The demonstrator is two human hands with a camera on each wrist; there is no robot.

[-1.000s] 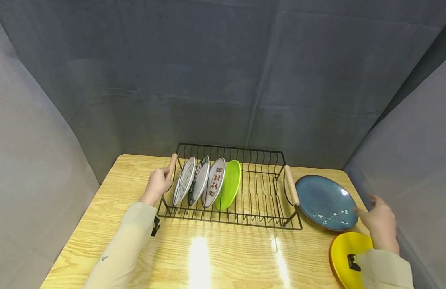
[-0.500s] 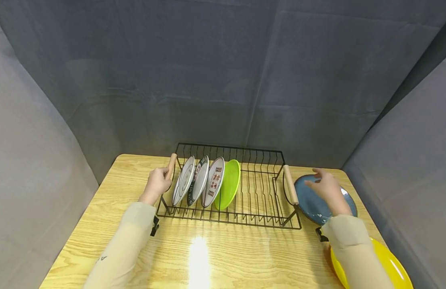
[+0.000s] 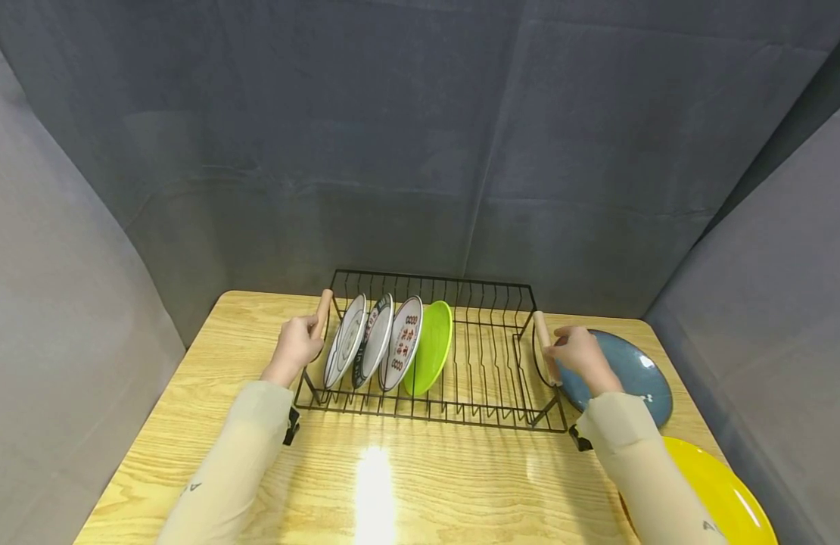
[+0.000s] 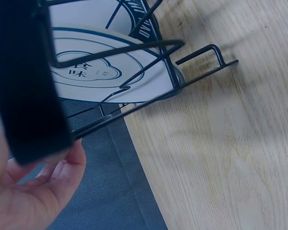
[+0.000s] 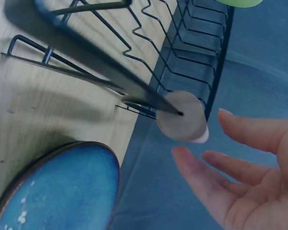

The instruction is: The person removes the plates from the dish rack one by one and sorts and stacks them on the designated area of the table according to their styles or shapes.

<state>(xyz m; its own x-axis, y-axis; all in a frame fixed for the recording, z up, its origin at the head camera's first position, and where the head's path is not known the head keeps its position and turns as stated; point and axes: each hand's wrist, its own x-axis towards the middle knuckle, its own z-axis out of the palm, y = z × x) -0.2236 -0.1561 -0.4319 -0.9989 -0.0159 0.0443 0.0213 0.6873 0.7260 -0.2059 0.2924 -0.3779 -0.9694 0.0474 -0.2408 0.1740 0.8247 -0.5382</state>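
My left hand [image 3: 295, 350] grips the left wooden handle [image 3: 324, 306] of a black wire dish rack [image 3: 427, 418]. Close beside the right wooden handle [image 3: 544, 337] is my right hand [image 3: 583, 356]; its thumb and fingers [image 5: 197, 165] are spread on either side of the handle's round end. Tilted upright in the rack's left half stand a white plate [image 3: 346, 342], a plate with a dark patterned rim [image 3: 377, 344], a white plate with red characters [image 3: 402, 344] and a bright green plate [image 3: 430, 350]. In the left wrist view, a blurred dark bar hides part of the hand.
A blue plate [image 3: 631, 367] with white blossoms lies right of the rack, partly under the right hand. Nearer, a yellow plate [image 3: 720, 492] sits at the wooden table's [image 3: 447, 484] right side, partly covered by the sleeve. Grey cloth [image 3: 393, 151] walls the back and sides.
My right hand has moved left from beyond the blue plate, across it, to the rack's right handle. My left hand stays on its handle, and the plates have not moved.
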